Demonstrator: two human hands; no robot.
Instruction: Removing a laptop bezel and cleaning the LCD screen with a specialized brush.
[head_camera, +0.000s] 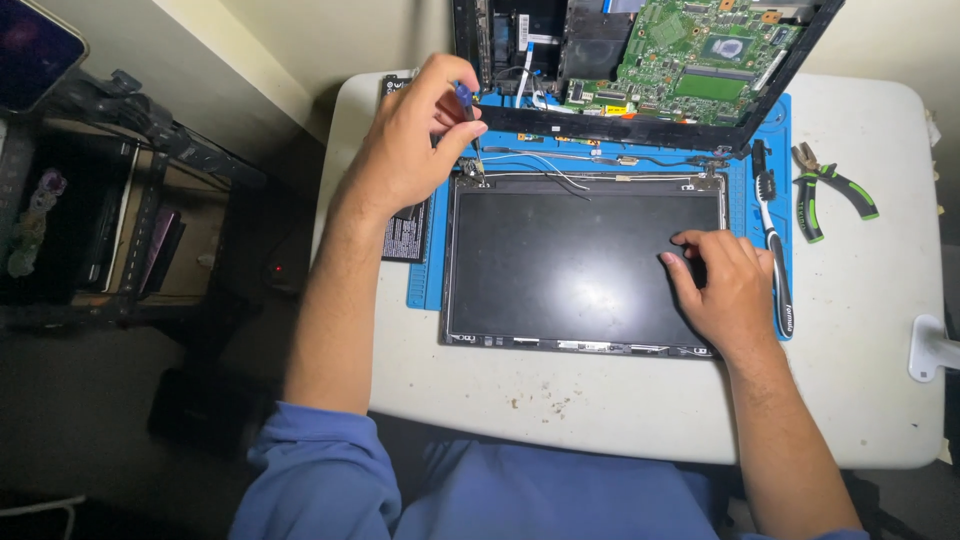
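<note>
While the left hand (405, 140) pinches one screwdriver (468, 112) at the screen's (580, 265) far-left corner, the right hand (725, 285) lies spread on it; one pair of pliers (830, 190) sits near the table's (860, 400) right edge.

Dim room, overhead glare on dark screen (585, 265), shadowed left edge, sharp focus

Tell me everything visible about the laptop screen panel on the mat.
The screen panel is a dark, glossy rectangle in a thin metal-looking frame, bezel off, lying flat and face up on the blue mat. Light glares near its middle. Thin cables run along its top edge toward the opened laptop base. The right hand rests on its right side; the left hand holds a small screwdriver tip-down at its top-left corner.
</note>
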